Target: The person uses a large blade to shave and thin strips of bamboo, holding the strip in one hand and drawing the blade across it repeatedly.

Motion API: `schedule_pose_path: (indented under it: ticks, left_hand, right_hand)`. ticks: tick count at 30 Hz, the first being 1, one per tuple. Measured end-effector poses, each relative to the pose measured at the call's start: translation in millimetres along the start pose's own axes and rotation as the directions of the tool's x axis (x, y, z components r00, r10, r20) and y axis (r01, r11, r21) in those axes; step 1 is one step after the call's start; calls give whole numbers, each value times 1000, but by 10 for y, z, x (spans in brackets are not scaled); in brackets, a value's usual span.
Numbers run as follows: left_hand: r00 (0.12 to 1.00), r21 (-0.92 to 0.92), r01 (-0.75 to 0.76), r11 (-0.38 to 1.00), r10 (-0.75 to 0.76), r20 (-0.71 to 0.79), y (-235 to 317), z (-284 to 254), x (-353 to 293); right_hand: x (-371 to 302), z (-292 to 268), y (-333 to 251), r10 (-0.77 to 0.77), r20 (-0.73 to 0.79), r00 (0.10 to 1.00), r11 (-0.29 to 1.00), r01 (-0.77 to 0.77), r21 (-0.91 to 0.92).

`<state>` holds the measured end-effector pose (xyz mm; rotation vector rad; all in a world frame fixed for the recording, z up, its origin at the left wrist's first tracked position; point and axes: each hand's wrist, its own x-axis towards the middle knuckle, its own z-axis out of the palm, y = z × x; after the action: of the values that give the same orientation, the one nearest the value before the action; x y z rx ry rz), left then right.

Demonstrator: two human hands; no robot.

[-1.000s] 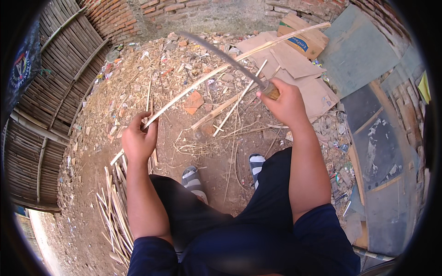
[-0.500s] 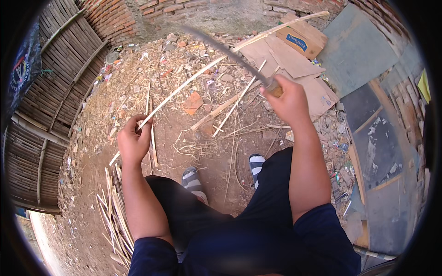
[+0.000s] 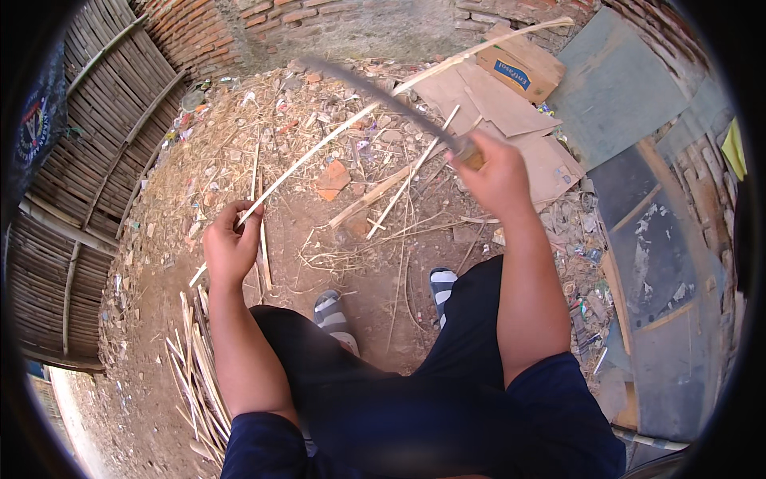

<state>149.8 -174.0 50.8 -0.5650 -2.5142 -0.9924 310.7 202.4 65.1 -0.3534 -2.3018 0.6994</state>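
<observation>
My left hand [image 3: 230, 243] pinches a long pale bamboo strip [image 3: 317, 152] close to its near end. The strip slants up to the far right and bends slightly. In my right hand [image 3: 499, 180] is a machete [image 3: 381, 96], gripped by its wooden handle. Its long dark blade points to the far left and crosses over the strip, blurred by motion. Whether blade and strip touch, I cannot tell. Beside my left forearm lies a bundle of split bamboo strips [image 3: 194, 359] on the ground.
Loose strips and a split piece of bamboo [image 3: 371, 198] lie ahead of my sandalled feet. Brick rubble and shavings [image 3: 263, 120] cover the dirt. Flattened cardboard [image 3: 471, 96], a cardboard box [image 3: 523, 68] and grey sheets [image 3: 622, 72] are at right; a bamboo-slat wall [image 3: 112, 136] stands left.
My right hand has shifted slightly left, and the machete blade has swung a little to the left and down. My left hand and the strip stay nearly where they were.
</observation>
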Motion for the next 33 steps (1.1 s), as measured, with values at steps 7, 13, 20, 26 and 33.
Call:
schedule_pose_path:
  ticks: [7,13,20,26,33]
  left_hand:
    - [1000,27,-5,1000,4,24,64,41,-17]
    - [1000,60,-14,998,13,20,47,10,-16]
    - [1000,106,5,994,-5,6,1,-52,15]
    - [1000,87,5,996,-5,5,78,25,4]
    - [995,60,32,998,-37,95,-7,7,2]
  right_hand:
    - [11,20,271,130,-68,989,985,-121,123]
    - [-73,-8,-30,-101,22,995,989,103,-104]
    - [80,-142,244,311,-187,932,950,-298,94]
    - [-34,-36,89,55,-93,994,998,-56,-13]
    - [75,-85,191,122,-46,992,992,-120,41]
